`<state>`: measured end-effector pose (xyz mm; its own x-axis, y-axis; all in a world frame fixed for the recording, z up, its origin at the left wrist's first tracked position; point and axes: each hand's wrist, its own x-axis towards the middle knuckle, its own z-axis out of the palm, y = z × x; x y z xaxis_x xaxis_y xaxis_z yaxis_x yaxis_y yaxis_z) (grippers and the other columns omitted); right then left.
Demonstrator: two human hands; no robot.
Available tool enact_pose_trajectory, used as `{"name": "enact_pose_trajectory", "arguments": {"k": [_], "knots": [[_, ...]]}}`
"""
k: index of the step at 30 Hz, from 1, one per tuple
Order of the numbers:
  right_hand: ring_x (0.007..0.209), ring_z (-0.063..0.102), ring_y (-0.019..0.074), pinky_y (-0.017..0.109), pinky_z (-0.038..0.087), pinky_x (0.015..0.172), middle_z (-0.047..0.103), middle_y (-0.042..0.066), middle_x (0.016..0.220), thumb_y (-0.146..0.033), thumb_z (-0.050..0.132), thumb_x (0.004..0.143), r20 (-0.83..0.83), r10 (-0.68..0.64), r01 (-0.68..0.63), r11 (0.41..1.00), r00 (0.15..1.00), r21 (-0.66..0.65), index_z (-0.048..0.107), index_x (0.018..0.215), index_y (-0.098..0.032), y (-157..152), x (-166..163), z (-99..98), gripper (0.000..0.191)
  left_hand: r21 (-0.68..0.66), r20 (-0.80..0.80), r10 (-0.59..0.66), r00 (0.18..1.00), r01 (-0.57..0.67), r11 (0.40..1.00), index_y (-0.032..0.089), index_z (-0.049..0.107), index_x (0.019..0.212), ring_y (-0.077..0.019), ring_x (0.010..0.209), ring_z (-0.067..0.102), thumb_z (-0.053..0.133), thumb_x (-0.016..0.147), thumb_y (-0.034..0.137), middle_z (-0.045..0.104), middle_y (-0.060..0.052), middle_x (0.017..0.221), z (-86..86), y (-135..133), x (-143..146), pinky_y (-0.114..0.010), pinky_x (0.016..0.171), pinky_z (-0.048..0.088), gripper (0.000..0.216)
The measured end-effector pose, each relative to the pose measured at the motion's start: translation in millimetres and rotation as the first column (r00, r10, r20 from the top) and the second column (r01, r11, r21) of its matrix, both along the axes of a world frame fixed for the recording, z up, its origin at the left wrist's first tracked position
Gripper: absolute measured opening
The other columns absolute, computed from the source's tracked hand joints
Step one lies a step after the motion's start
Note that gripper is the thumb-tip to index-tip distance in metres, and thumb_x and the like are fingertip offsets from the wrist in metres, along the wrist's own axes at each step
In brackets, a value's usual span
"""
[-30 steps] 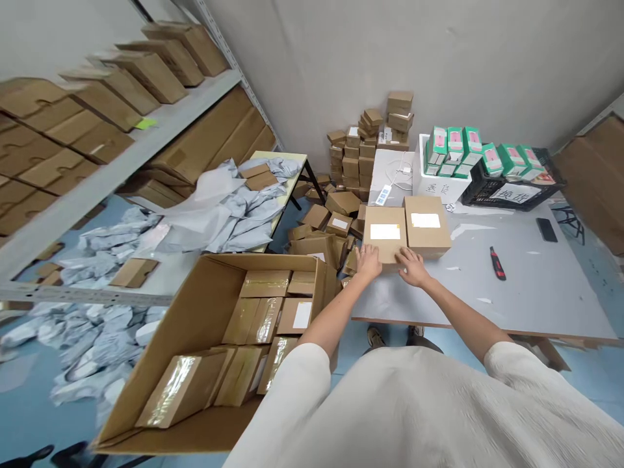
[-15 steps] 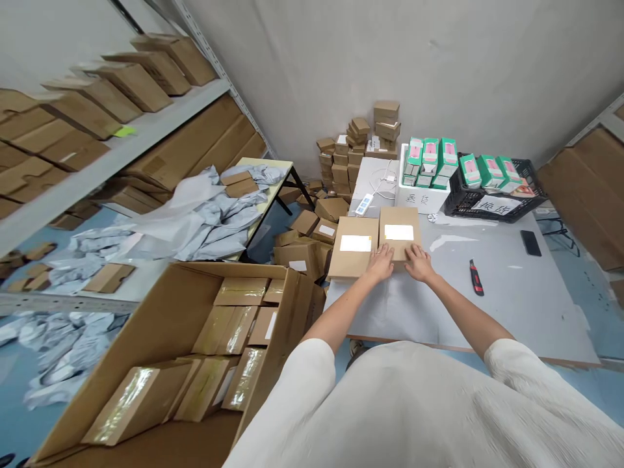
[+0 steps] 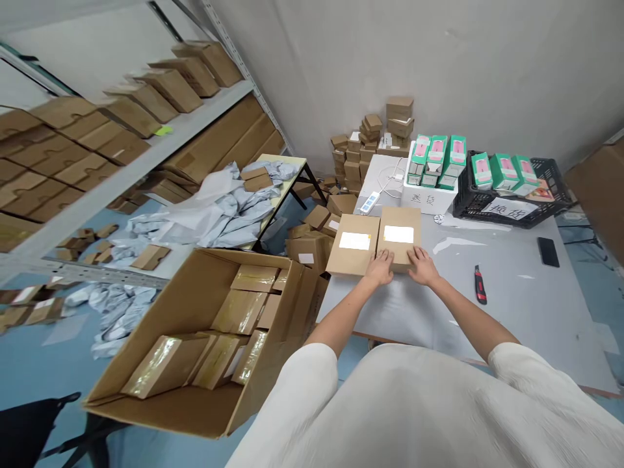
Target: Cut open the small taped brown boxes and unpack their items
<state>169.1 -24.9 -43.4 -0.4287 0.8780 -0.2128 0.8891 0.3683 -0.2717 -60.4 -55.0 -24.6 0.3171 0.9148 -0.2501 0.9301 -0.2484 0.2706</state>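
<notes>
Two flat brown cardboard boxes with white labels lie side by side at the left end of the grey table point(image 3: 511, 292). My left hand point(image 3: 381, 267) rests with fingers flat on the near edge of the right box point(image 3: 400, 235), close to the seam with the left box point(image 3: 353, 252). My right hand point(image 3: 423, 266) lies open on the near right corner of that same right box. Neither hand grips anything.
A large open carton point(image 3: 185, 312) of taped boxes stands at the lower left. A red utility knife point(image 3: 480, 285) and a black phone point(image 3: 548, 251) lie on the table. Green boxes fill a white bin point(image 3: 429, 198) and black crate point(image 3: 507, 208). Shelving with cartons runs along the left.
Both hands shifted from the left box to the right box a second ago and have stayed there since; the two boxes sit closer together. My head has turned slightly.
</notes>
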Motion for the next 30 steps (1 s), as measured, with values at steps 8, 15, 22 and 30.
{"name": "enact_pose_trajectory", "arguments": {"k": [8, 15, 22, 30], "knots": [[0.165, 0.02, 0.0414, 0.055, 0.022, 0.134, 0.027, 0.027, 0.179, -0.035, 0.065, 0.092, -0.029, -0.008, 0.008, 1.0, 1.0, 0.008, 0.04, 0.168, -0.006, -16.8, -2.5, -8.4, 0.086, 0.041, 0.008, -0.049, 0.999, 0.049, 0.998, 0.016, 0.04, 0.168, -0.0334, 0.165, 0.034, 0.064, 0.094, 0.03, 0.039, -0.019, 0.177, 3.6, -14.9, -6.6, -0.054, 0.136, 0.022, 0.079], [0.165, 0.02, 0.0407, 0.057, 0.022, 0.134, 0.027, 0.025, 0.179, -0.035, 0.065, 0.092, -0.001, -0.047, 0.047, 0.999, 0.999, -0.012, 0.039, 0.17, -0.01, -46.4, -4.6, -2.4, 0.086, 0.069, 0.023, -0.095, 0.995, 0.094, 0.993, 0.019, 0.042, 0.166, -0.033, 0.159, 0.043, 0.065, 0.093, 0.03, 0.048, -0.018, 0.171, 12.8, -38.7, -10.9, -0.051, 0.133, 0.027, 0.078], [0.166, 0.02, 0.0401, 0.057, 0.026, 0.133, 0.026, 0.025, 0.18, -0.036, 0.064, 0.092, 0.025, -0.081, 0.082, 0.997, 0.996, -0.015, 0.038, 0.171, -0.011, -82.2, -11.3, 2.7, 0.087, 0.085, 0.032, -0.131, 0.991, 0.128, 0.988, 0.021, 0.041, 0.166, -0.034, 0.156, 0.045, 0.065, 0.093, 0.029, 0.05, -0.018, 0.167, 13.2, -62.4, -16.2, -0.05, 0.13, 0.03, 0.077], [0.171, 0.012, 0.0356, 0.052, 0.03, 0.13, 0.017, 0.021, 0.184, -0.041, 0.062, 0.096, 0.048, -0.09, 0.093, 0.994, 0.995, -0.057, 0.027, 0.176, -0.015, -100.8, -8.1, 8.8, 0.09, 0.084, 0.036, -0.127, 0.991, 0.124, 0.989, 0.019, 0.046, 0.161, -0.0337, 0.158, 0.041, 0.061, 0.097, 0.03, 0.048, -0.019, 0.168, 12.3, -72.6, -13.1, -0.049, 0.13, 0.03, 0.066]]}}
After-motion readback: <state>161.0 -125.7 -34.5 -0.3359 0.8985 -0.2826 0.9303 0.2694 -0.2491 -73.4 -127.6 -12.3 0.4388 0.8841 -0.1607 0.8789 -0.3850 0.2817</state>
